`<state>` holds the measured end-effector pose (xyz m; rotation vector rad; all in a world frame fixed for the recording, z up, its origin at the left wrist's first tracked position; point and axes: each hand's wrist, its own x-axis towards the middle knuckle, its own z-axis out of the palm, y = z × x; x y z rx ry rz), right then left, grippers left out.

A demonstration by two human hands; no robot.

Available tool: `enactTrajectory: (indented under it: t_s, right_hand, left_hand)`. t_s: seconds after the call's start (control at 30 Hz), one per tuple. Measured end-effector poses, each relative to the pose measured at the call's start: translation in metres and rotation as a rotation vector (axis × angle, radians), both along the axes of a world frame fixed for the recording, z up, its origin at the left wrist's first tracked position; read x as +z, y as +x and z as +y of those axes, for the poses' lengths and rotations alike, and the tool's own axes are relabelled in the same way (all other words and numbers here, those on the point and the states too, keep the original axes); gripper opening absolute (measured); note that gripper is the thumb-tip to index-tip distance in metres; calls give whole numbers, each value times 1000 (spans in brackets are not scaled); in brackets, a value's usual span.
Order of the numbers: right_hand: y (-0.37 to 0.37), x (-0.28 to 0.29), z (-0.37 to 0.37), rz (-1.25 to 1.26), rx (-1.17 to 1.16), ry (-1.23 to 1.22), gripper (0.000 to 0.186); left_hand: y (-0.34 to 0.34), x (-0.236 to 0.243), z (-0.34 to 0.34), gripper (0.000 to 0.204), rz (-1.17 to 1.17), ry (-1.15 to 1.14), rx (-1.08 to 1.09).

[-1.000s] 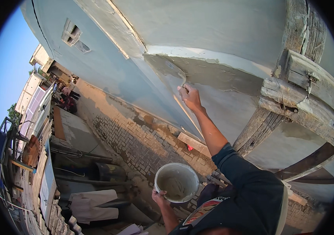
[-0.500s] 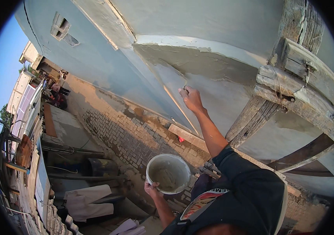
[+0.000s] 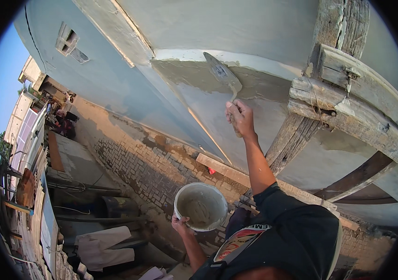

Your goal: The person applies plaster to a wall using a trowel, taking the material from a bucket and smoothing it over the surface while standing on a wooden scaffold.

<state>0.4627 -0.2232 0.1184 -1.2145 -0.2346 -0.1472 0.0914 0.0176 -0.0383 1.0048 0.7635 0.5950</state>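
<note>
My right hand is closed round the handle of a pointed trowel. The trowel's grey blade lies over a band of wet mortar on the wall; whether it touches cannot be told. Below the mortar the wall is smoother and paler, and a white strip runs along the mortar's upper edge. Lower down, my left hand grips the rim of a round, pale bucket. Some grey mortar sits in its bottom.
Weathered timber beams, bound with wire, stand close on my right. A plank lies level below the wall. Far beneath runs a brick-paved lane, with people at its far end. Corrugated roofing and hanging cloth are at lower left.
My right hand has shifted slightly right and down, and the trowel has turned so its blade shows broad side on, pointing up and left. My left hand and the bucket stay nearly in place.
</note>
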Motion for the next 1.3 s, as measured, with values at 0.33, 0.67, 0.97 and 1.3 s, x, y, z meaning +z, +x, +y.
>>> enactTrajectory:
  t_s: [0.33,0.67,0.97,1.3]
  right_hand:
    - [-6,6,13,-108,60,270,25]
    - [12,-58,29,82,137,-247,31]
    - [-36,25,-12,-146,-101,259,24]
    - [-111,66,-39,-164,-230,-557,33]
  left_hand:
    - [-7,-18,3,37,-100,6,60]
    - [17,-3,-4,35,-18,24,16]
    - [43,-6,3,35,-21,39,-31]
    - [60,-19,-1,36,-101,-49,-38]
